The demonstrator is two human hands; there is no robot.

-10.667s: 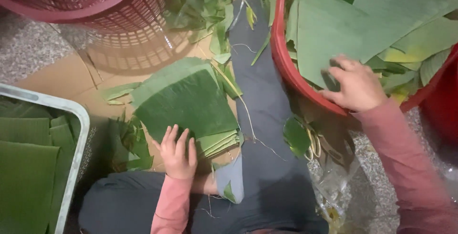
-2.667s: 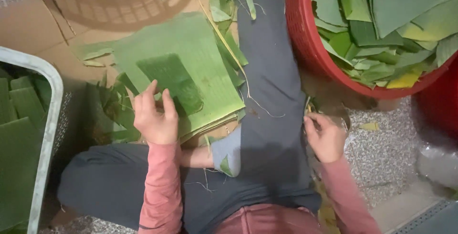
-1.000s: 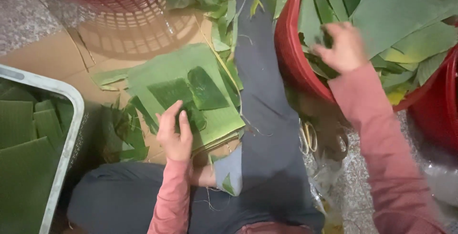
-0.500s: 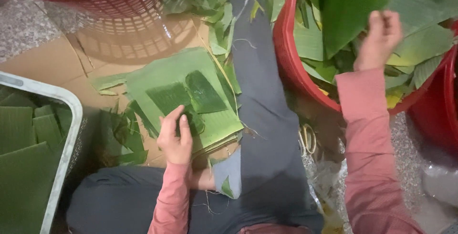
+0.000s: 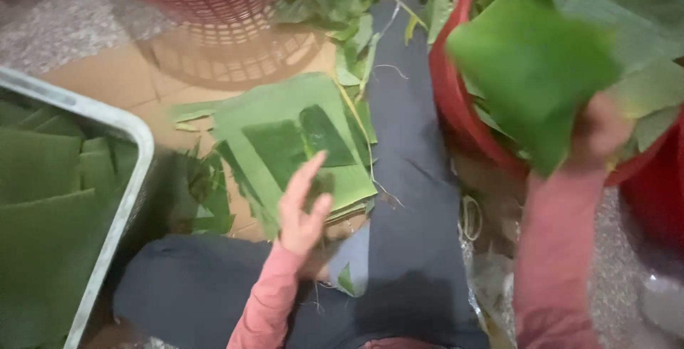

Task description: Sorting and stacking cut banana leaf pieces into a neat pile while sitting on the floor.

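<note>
I see the right hand (image 5: 597, 129) raised at the right, fingers pinched on a large green leaf (image 5: 536, 71) — blurred — held up in front of the red tub (image 5: 456, 107) of leaves. The left hand (image 5: 302, 210) rests open, fingers spread, on the near edge of the leaf stack (image 5: 285, 142), which lies on cardboard (image 5: 107, 82) just left of the dark trouser leg (image 5: 406, 171). A grey tray (image 5: 117, 199) holding folded leaves sits at the far left — a pink basket (image 5: 214, 0) stands beyond the stack.
</note>
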